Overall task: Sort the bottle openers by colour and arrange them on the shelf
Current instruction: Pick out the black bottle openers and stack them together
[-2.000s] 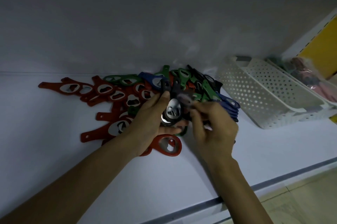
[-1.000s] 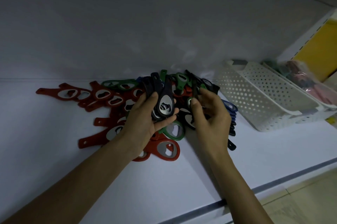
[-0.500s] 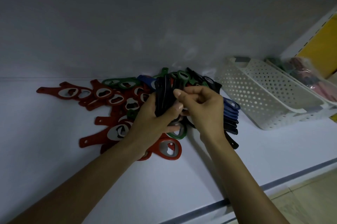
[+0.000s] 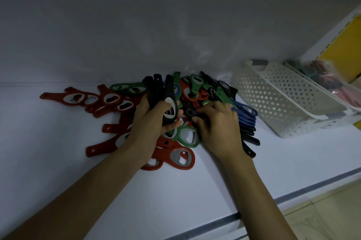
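A mixed pile of bottle openers (image 4: pixel 193 93) lies on the white shelf (image 4: pixel 58 161). Red openers (image 4: pixel 82 99) spread to the left, green ones (image 4: pixel 187 138) sit in the middle, and blue (image 4: pixel 244 112) and black ones lie to the right. My left hand (image 4: pixel 150 124) grips a bunch of black openers (image 4: pixel 160 95), handles pointing up. My right hand (image 4: pixel 216 124) reaches into the pile and pinches another black opener (image 4: pixel 192 112) between its fingertips.
A white perforated basket (image 4: pixel 283 99) stands at the right, with a second basket (image 4: pixel 332 87) of wrapped goods behind it. The shelf's front edge (image 4: pixel 293 192) runs along the lower right. A white back wall rises behind the pile.
My right hand has left the bunch in my left hand and dropped into the pile, taking hold of another black opener. The left hand's bunch has tilted slightly.
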Demonstrator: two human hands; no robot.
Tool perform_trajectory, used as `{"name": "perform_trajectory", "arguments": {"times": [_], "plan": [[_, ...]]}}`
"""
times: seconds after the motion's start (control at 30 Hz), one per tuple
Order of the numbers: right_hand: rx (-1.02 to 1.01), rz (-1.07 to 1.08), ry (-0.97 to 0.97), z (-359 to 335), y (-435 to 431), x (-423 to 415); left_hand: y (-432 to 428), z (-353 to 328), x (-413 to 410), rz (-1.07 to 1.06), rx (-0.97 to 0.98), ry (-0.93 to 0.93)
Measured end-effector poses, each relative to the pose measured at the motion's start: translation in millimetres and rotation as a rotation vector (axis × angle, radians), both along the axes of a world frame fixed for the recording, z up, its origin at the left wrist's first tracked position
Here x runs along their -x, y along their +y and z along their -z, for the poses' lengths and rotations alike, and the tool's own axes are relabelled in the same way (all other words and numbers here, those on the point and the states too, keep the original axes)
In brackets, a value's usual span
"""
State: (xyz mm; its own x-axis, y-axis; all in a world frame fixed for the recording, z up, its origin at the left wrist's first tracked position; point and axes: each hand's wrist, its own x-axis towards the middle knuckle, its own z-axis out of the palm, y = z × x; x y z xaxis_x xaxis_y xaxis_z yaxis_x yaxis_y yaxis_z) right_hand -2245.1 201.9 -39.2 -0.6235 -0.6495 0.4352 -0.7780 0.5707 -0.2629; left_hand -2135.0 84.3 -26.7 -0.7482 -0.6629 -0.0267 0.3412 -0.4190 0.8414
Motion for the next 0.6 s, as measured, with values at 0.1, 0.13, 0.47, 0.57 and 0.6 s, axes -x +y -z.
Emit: {"name": "perform_trajectory", "arguments": {"times": [0.1, 0.13, 0.47, 0.57, 0.6], "plan": [[0.420, -0.045, -0.338, -5.6, -0.3, -6.2, -0.3, 0.2, -0.1, 0.006, 0.015, -0.012], [0.586, -0.058, -0.458, -9.1, -0.4, -7.5, -0.8, 0.6, 0.0, 0.014, 0.025, -0.015], [0.970, -0.303, -1.133, -21.7, -12.1, -27.6, 11.0, 9.6, -2.5, 0.191, 0.484, -0.112], [0.922, -0.270, -0.946, -21.7, -13.2, -31.3, 8.3, 8.2, -4.2, 0.153, 0.508, -0.111], [0.910, -0.284, -0.970, -23.6, -12.9, -33.4, 7.0, 7.6, -4.6, 0.150, 0.545, -0.115]]}}
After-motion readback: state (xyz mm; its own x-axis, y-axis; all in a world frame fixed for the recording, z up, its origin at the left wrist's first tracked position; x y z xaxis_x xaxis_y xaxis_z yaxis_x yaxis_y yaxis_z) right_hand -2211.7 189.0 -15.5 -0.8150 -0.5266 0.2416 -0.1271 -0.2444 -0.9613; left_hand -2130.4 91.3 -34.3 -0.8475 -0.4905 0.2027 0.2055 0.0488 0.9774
